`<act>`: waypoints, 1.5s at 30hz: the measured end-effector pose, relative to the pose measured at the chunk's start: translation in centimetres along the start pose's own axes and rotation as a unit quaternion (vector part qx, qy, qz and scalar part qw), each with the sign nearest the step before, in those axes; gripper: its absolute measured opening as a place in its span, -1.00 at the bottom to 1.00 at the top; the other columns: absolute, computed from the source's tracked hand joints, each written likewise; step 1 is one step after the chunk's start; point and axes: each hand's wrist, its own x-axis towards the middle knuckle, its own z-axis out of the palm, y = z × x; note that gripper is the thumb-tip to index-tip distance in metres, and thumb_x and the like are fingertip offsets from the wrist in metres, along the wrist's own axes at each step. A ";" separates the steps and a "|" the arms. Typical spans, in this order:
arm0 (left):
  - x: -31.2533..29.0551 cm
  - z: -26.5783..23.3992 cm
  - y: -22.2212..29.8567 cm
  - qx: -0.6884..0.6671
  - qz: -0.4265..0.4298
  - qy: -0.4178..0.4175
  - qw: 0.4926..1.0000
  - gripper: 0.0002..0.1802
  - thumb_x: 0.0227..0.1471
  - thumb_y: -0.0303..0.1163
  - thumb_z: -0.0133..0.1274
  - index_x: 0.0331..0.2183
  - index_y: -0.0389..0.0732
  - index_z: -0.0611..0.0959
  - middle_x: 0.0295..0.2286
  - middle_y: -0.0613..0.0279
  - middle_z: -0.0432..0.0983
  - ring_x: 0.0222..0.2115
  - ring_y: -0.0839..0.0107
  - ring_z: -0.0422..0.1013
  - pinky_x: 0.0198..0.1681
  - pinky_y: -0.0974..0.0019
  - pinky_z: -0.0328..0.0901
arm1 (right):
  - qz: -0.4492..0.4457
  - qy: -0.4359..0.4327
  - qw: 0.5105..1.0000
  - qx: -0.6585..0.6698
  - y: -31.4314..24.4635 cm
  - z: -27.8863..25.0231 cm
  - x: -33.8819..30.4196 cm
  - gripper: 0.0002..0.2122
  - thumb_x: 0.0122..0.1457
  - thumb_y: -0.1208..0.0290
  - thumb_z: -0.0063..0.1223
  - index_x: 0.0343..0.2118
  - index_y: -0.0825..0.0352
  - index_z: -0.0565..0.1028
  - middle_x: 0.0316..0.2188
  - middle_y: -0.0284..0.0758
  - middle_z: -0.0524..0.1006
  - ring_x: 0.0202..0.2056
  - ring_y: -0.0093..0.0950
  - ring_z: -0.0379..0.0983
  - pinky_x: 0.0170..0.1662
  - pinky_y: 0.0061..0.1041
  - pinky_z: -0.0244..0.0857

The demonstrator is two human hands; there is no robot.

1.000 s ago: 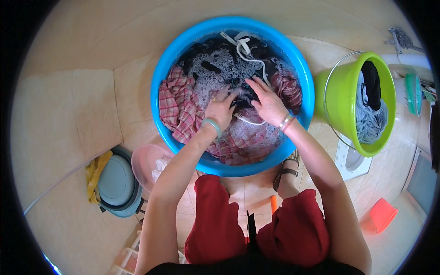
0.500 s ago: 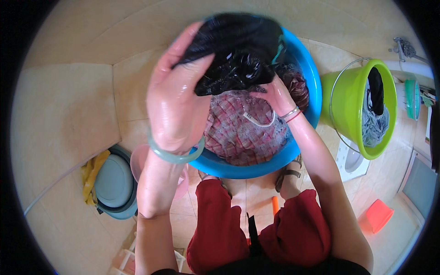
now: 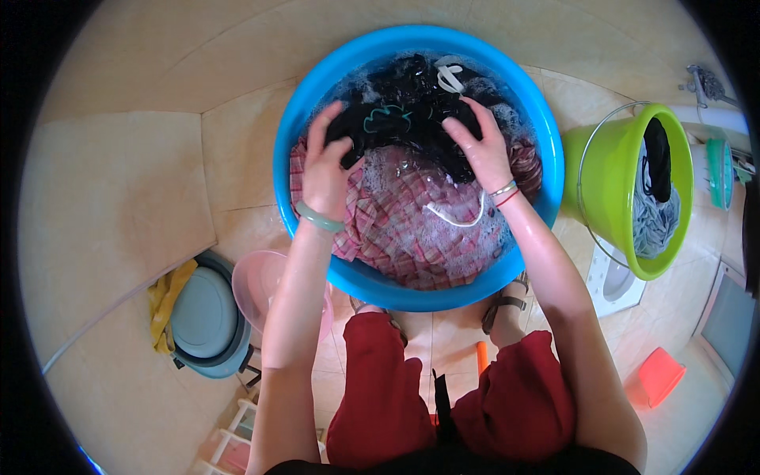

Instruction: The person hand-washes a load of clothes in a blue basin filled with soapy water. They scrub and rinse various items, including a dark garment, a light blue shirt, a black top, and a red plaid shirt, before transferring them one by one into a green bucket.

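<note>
A wet black garment point(image 3: 408, 131) with a teal squiggle on it lies in the sudsy water of a big blue basin point(image 3: 419, 299). My left hand point(image 3: 326, 170), below which sits a green bangle, curls its fingers and thumb round the garment's left end. On the other end my right hand point(image 3: 484, 150) grips with thumb and fingers. Under and in front of the black cloth spreads a pink plaid garment point(image 3: 412, 229), partly soaked, with a white cord point(image 3: 455, 218) on it. A white strap point(image 3: 449, 77) shows at the back of the basin.
To the right, a tilted green bucket point(image 3: 606, 182) with a wire handle holds grey and black clothes. A pink basin point(image 3: 257, 289) and a grey-blue folded tub point(image 3: 203, 313) with a yellow cloth point(image 3: 168, 305) are at left. A red-orange container point(image 3: 661, 377) stands at far right.
The black garment, held up over the basin before, has come down into the water. Both hands lowered with it, and the left hand moved away from the camera.
</note>
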 end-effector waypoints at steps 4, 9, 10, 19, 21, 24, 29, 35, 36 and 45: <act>0.5 0.5 -5.2 0.200 0.004 0.007 0.980 -0.34 0.13 -0.48 0.07 0.23 -0.08 0.27 0.16 0.14 0.12 0.02 0.30 0.32 -0.15 0.26 0.48 | -0.047 -0.063 0.951 -0.299 1.0 2.3 -1.0 -0.28 -0.01 0.19 0.31 0.23 0.10 0.21 0.14 -0.10 0.23 0.10 -0.04 0.27 0.05 -0.16 0.33; 3.0 -0.2 -9.1 0.033 -0.102 0.017 0.994 -0.36 0.18 -0.47 0.02 0.25 -0.04 0.24 0.22 0.08 0.00 0.03 0.27 0.33 -0.08 0.20 0.46 | 0.049 -0.103 0.956 -0.269 5.3 4.7 1.5 -0.39 -0.04 0.37 0.32 0.12 0.28 0.33 0.03 0.00 0.35 -0.02 0.01 0.38 0.00 -0.25 0.35; 3.3 -0.3 -9.3 -0.043 -0.124 0.004 0.991 -0.38 0.20 -0.44 0.00 0.25 -0.02 0.25 0.24 0.11 -0.03 0.04 0.25 0.32 -0.02 0.15 0.43 | 0.073 -0.095 0.958 -0.260 5.8 4.8 1.9 -0.42 -0.03 0.40 0.31 0.09 0.32 0.36 0.00 0.00 0.38 -0.02 0.00 0.39 0.00 -0.26 0.35; 2.5 2.1 -4.4 -0.327 -0.141 -0.139 0.924 -0.09 0.08 0.37 -0.18 0.18 -0.18 0.33 0.10 0.11 0.36 0.03 0.14 0.37 0.12 0.06 0.26 | -0.062 -0.167 0.965 0.190 -11.8 2.9 -2.9 -0.71 0.02 0.44 0.27 -0.18 0.37 0.53 -0.24 -0.22 0.55 -0.17 -0.35 0.52 -0.05 -0.42 0.35; 1.2 4.6 -0.8 -0.370 -0.150 -0.216 0.891 -0.20 0.17 0.25 -0.18 0.21 -0.16 0.28 0.04 0.09 0.40 -0.02 0.17 0.39 0.07 0.11 0.31 | -0.196 -0.223 0.940 0.169 -13.9 2.1 -4.7 -0.65 -0.13 0.45 0.32 -0.21 0.32 0.53 -0.31 -0.21 0.53 -0.19 -0.25 0.51 -0.11 -0.37 0.39; 0.6 6.4 0.6 -0.404 -0.136 -0.246 0.871 -0.25 0.19 0.19 -0.19 0.20 -0.15 0.30 0.00 0.10 0.41 -0.05 0.19 0.39 0.05 0.13 0.32 | -0.173 -0.214 0.959 0.073 -15.3 0.6 -7.2 -0.50 -0.19 0.36 0.42 -0.09 0.18 0.52 -0.13 -0.27 0.45 -0.17 -0.31 0.45 -0.13 -0.37 0.39; 0.0 6.1 -1.3 -0.413 -0.104 -0.203 0.882 -0.34 0.21 0.10 -0.20 0.18 -0.14 0.31 -0.05 0.12 0.41 -0.09 0.22 0.40 0.01 0.15 0.33 | -0.335 -0.034 0.932 -0.136 -13.3 3.1 -8.0 -0.42 -0.29 0.25 0.40 -0.04 -0.09 0.56 0.03 -0.37 0.36 -0.24 -0.35 0.32 -0.20 -0.43 0.34; -0.9 5.3 -3.0 -0.393 -0.068 -0.152 0.904 -0.43 0.24 -0.02 -0.21 0.15 -0.13 0.34 -0.12 0.14 0.42 -0.14 0.26 0.40 -0.03 0.18 0.34 | -0.356 0.044 0.921 -0.153 -12.9 3.9 -6.3 -0.64 -0.28 0.24 0.34 -0.30 -0.08 0.59 -0.21 -0.51 0.40 -0.40 -0.36 0.30 -0.49 -0.50 0.29; -0.7 5.3 -3.2 -0.385 -0.056 -0.150 0.909 -0.45 0.25 -0.03 -0.21 0.15 -0.13 0.34 -0.13 0.15 0.43 -0.15 0.27 0.40 -0.04 0.19 0.34 | -0.364 0.045 0.918 -0.149 -12.6 3.8 -5.8 -0.65 -0.31 0.26 0.31 -0.32 -0.04 0.57 -0.23 -0.50 0.39 -0.40 -0.37 0.30 -0.51 -0.51 0.30; 1.4 4.9 -6.0 -0.248 0.047 -0.056 0.966 -0.67 0.29 -0.21 -0.24 -0.06 -0.16 0.47 -0.31 0.27 0.46 -0.27 0.43 0.42 -0.17 0.36 0.36 | -0.285 0.008 0.959 -0.010 -10.7 3.4 -2.5 -0.82 -0.17 0.48 0.31 -0.49 0.28 0.49 -0.39 -0.29 0.45 -0.42 -0.25 0.46 -0.37 -0.36 0.38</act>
